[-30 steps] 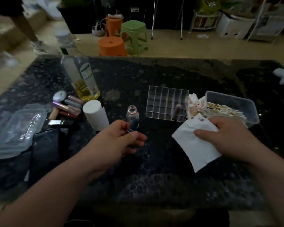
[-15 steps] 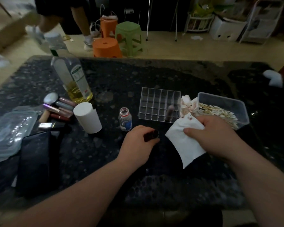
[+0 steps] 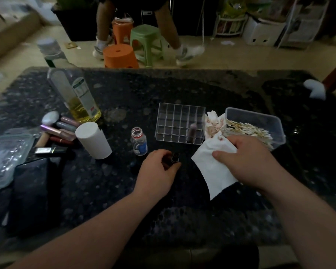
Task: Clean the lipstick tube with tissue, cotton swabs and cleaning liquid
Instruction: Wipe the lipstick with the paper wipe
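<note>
Left hand (image 3: 159,167), off small bottle (image 3: 139,141), holds lipstick tube (image 3: 175,158) beside tissue (image 3: 215,171).

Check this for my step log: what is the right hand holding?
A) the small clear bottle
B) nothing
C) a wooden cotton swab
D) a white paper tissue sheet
D: the right hand grips the white paper tissue sheet, thumb pressed on top and the loose end trailing below the hand.
</note>
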{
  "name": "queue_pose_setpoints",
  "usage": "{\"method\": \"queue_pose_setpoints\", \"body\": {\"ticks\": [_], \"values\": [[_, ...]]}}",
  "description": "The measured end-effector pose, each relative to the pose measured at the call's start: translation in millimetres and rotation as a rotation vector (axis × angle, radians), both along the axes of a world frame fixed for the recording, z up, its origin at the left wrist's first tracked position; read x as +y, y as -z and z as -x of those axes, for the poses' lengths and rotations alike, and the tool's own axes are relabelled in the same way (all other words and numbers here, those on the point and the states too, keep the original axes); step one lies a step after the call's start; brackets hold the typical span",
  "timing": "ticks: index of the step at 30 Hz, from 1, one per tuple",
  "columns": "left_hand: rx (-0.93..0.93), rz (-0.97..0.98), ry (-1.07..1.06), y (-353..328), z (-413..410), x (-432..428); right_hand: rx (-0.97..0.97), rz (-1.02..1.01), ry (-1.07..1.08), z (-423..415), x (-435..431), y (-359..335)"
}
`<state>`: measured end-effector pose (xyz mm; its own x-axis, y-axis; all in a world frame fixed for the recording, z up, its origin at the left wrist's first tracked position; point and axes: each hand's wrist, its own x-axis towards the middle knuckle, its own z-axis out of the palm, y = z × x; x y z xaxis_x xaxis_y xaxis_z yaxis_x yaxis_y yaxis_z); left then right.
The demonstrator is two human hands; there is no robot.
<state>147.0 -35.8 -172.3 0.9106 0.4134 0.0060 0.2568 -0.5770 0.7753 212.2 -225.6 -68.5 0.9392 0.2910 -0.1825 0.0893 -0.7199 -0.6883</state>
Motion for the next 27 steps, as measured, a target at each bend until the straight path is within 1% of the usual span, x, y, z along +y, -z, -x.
{"method": "queue_pose_setpoints", "body": {"ticks": [6, 10, 11, 13, 15, 16, 18, 20, 24, 27], "values": [[0.022, 0.027, -0.005, -5, 5, 4, 0.002, -0.006, 0.017, 2, 3, -2], [0.097, 0.037, 0.028, -15, 12, 7, 0.01, 0.002, 0.014, 4, 6, -1], [0.096, 0.002, 0.045, -20, 15, 8, 0.009, 0.008, 0.014, 4, 6, -2], [0.041, -0.155, 0.068, -37, 24, 13, 0.011, 0.014, 0.015, 4, 7, -2], [-0.007, -0.293, 0.031, -54, 32, 28, 0.015, 0.016, 0.014, 4, 7, -3], [0.011, -0.326, -0.009, -58, 34, 38, 0.015, 0.016, 0.011, 4, 7, -3], [0.167, -0.358, -0.063, -59, 35, 58, 0.004, 0.027, 0.001, 5, 8, -4], [0.324, -0.4, -0.021, -53, 33, 68, -0.033, 0.059, -0.019, 6, 8, -4], [0.377, -0.44, 0.081, -42, 28, 73, -0.071, 0.067, -0.038, 9, 8, -5], [0.411, -0.38, 0.063, -44, 28, 74, -0.079, 0.038, -0.026, 10, 6, -5]]}}
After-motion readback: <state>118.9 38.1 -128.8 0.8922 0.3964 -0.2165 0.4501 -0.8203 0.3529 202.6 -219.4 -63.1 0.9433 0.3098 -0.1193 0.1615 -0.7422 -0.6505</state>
